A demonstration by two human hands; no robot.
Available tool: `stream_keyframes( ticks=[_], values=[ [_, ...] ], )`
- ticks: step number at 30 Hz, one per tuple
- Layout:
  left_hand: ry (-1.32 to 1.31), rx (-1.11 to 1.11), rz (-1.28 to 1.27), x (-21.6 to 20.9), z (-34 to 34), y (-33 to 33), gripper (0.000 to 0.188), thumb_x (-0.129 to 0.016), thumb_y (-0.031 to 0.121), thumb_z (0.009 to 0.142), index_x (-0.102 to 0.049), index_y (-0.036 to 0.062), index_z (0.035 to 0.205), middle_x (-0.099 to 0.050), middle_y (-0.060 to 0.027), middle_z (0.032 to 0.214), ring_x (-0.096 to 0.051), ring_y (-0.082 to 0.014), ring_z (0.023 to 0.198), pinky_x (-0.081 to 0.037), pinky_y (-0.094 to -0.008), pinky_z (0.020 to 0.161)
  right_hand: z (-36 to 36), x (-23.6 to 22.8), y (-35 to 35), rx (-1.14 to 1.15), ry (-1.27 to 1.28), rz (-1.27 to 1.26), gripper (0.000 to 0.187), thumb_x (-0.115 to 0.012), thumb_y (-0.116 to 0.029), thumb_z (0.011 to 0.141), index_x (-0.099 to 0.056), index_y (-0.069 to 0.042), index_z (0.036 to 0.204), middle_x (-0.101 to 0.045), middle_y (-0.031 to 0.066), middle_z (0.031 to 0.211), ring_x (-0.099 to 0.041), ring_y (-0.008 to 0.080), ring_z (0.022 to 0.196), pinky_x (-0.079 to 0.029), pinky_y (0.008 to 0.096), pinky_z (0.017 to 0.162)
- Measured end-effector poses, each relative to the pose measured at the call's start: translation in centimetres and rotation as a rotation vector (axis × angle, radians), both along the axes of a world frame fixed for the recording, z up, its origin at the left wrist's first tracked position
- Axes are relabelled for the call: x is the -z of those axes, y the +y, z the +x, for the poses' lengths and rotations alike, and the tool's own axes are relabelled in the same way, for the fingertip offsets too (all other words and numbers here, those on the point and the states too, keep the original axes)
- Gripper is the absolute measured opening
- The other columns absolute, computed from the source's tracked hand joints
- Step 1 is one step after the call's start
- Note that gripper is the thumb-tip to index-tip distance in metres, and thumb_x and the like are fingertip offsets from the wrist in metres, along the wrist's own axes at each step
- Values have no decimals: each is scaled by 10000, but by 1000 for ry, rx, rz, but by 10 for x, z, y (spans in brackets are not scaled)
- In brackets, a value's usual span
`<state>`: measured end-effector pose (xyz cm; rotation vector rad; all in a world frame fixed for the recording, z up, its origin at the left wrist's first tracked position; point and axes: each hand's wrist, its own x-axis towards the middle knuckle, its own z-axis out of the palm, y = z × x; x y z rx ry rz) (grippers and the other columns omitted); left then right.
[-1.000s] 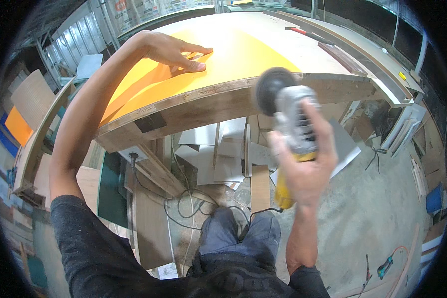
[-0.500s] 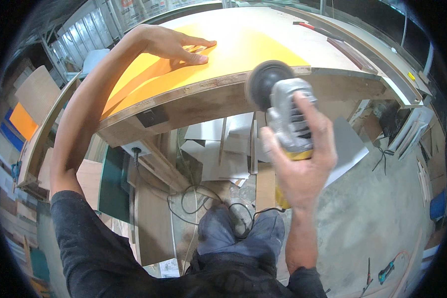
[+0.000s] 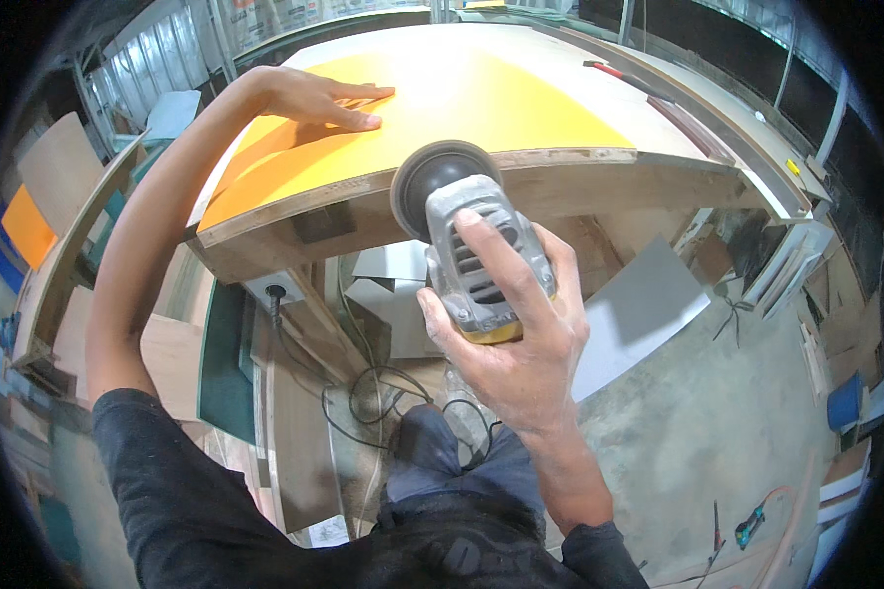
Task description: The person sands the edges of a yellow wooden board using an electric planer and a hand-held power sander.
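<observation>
In my right hand [image 3: 521, 358] is a grey and yellow angle grinder [image 3: 473, 257], its body wrapped by my fingers and thumb. The round dark disc [image 3: 444, 179] on its head meets the near wooden edge [image 3: 314, 201] of a bright orange-yellow panel [image 3: 530, 108]; whether it presses on the edge I cannot tell. My left hand [image 3: 314, 101] rests on the panel's top at the left, fingers stretched out and holding nothing. The panel lies on a pale worktop [image 3: 403, 49].
A red and black hand tool [image 3: 627, 80] lies at the worktop's far right. Below left, a black plug sits in a socket [image 3: 277, 293], its cable [image 3: 359, 412] looping near my legs. White sheets [image 3: 648, 309] lean underneath. A teal tool [image 3: 749, 527] and blue bucket [image 3: 843, 402] stand right.
My right hand has moved the grinder left along the panel's edge. My left hand stays flat on the panel, and the whole view has shifted slightly.
</observation>
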<state>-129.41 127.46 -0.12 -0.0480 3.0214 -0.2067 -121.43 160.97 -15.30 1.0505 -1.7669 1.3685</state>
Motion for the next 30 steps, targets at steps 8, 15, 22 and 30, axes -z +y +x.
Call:
stream_keyframes(
  ticks=[8,15,22,30],
  values=[
    [32,99,111,10,13,-26,1017,-454,896,795,-281,324,1618,-232,-101,1688,-222,-376,1546,-130,-589,1257,-23,10,28,119,-171,-157,680,-854,-77,716,-648,-157,1359,-652,137,1178,-659,247,1073,-560,361,910],
    [46,250,266,25,18,-65,922,-477,801,858,-261,332,1621,-189,-104,1700,-120,-368,1570,-114,-619,1252,11,-1,-10,-4,-54,-56,698,-863,-109,715,-639,-169,1374,-616,170,1232,-664,268,1079,-580,384,886],
    [99,229,247,19,37,-57,885,-439,802,894,-330,289,1606,-222,-100,1692,-191,-342,1561,-105,-553,1270,26,4,-39,-18,58,-18,708,-876,-99,705,-637,-160,1369,-623,185,1236,-654,277,1113,-576,385,882],
    [77,170,135,17,31,-44,855,-432,779,904,-299,319,1613,-249,-88,1685,-183,-345,1563,-154,-574,1260,-6,-1,21,97,-218,-174,683,-857,-82,714,-643,-154,1359,-651,158,1221,-667,257,1087,-572,369,903]
  ],
)
